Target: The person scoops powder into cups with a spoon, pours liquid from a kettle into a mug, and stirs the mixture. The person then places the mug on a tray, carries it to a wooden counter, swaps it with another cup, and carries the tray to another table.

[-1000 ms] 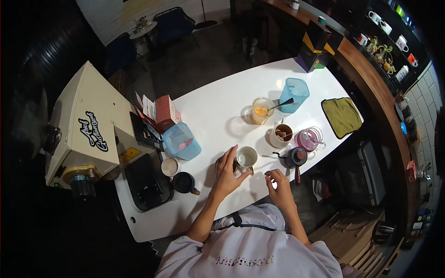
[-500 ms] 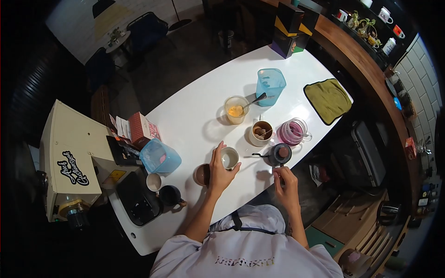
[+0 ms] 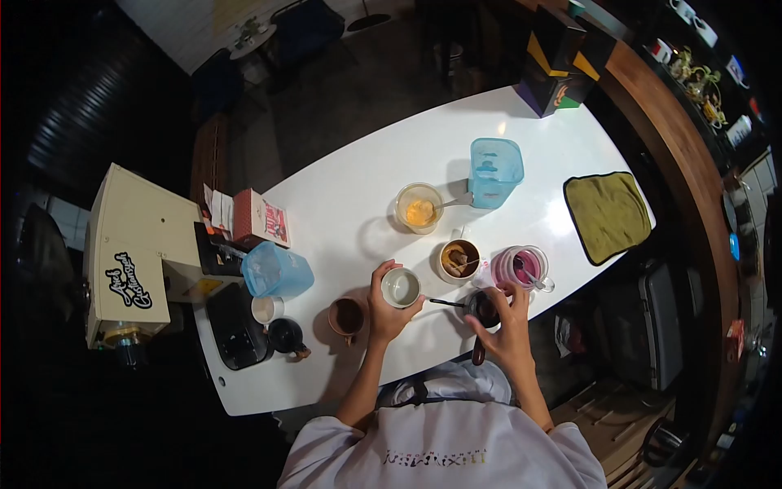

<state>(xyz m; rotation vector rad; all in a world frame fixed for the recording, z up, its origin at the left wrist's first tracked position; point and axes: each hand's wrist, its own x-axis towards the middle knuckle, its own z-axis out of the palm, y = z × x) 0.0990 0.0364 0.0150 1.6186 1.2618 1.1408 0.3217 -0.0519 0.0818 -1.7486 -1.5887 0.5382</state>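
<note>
My left hand (image 3: pixel 389 310) is wrapped round a pale cup (image 3: pixel 401 288) that looks empty. Over a small dark pot (image 3: pixel 481 310) with a brown handle, my right hand (image 3: pixel 511 330) has its fingers spread around the top; whether they grip it is unclear. Behind the pot stands a mug with tea bags (image 3: pixel 459 261). A glass cup of pink liquid (image 3: pixel 523 269) with a spoon is to its right. The brown cup (image 3: pixel 346 316) sits left of my left hand.
A glass with yellow contents (image 3: pixel 419 209), a blue container (image 3: pixel 495 173) and a green cloth (image 3: pixel 609 216) lie further back. On the left are a second blue container (image 3: pixel 277 269), a black mug (image 3: pixel 285 335), a small cup (image 3: pixel 266 309) and a cream machine (image 3: pixel 134 253).
My right hand has moved from the pot's handle side to above its top. My left hand still holds the pale cup. The whole view has shifted.
</note>
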